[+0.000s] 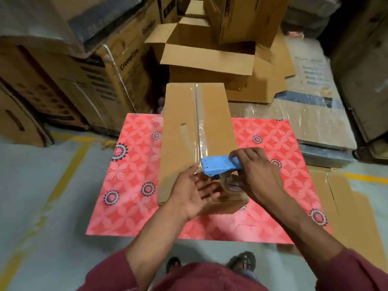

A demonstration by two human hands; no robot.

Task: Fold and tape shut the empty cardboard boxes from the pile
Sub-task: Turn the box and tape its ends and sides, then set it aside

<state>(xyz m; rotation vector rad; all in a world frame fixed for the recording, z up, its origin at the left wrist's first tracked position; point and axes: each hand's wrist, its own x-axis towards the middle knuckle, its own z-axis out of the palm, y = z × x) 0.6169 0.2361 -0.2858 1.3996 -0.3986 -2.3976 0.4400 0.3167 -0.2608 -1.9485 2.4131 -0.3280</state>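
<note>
A closed cardboard box (180, 131) lies lengthwise on a red flowered table (134, 185). A strip of clear tape (200, 122) runs along its centre seam from the far end toward me. My right hand (258, 175) grips a blue tape dispenser (220, 164) at the near end of the seam. My left hand (195, 192) is held with straight fingers, palm up, at the box's near edge just below the dispenser, touching the tape end there.
An open empty box (210, 57) sits behind the table among several stacked cartons (117, 76). Flattened cardboard (346, 206) lies on the floor to the right. Wrapped bundles (310, 114) lie at the right rear. Yellow floor lines (69, 175) run on the left.
</note>
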